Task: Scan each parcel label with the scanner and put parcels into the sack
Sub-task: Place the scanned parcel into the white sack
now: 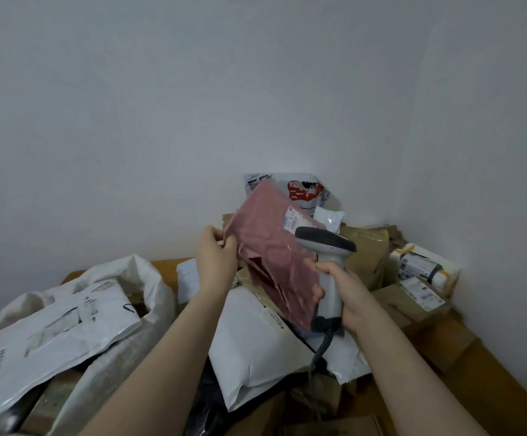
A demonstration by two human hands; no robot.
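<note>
A: Where does the pink parcel (268,247) sit right now?

B: Held up in the air over the middle of the table (164,263), between the two hands. Its long axis runs nearly upright, leaning a little, top end towards the far edge.

A: And the hands?

B: The left hand (216,256) pinches the parcel's left edge between thumb and fingers. The right hand (347,294) is wrapped round the handle of the scanner (328,272), just beside the parcel's right edge.

A: So what does the scan hinge on?

B: The label (296,220). It's at the parcel's upper right corner, and the scanner head sits right below it, almost touching. I'd say the nose needs to tip up and back off a bit to catch the barcode. I can't tell whether a beam is on it.

A: After that, which way to the sack (148,278)?

B: At the table's left side, well apart from the parcel. A white parcel (67,328) lies across its mouth. The left hand is nearer and already has the grip, so I'd judge it swings the parcel over while the right hand holds the scanner
</note>
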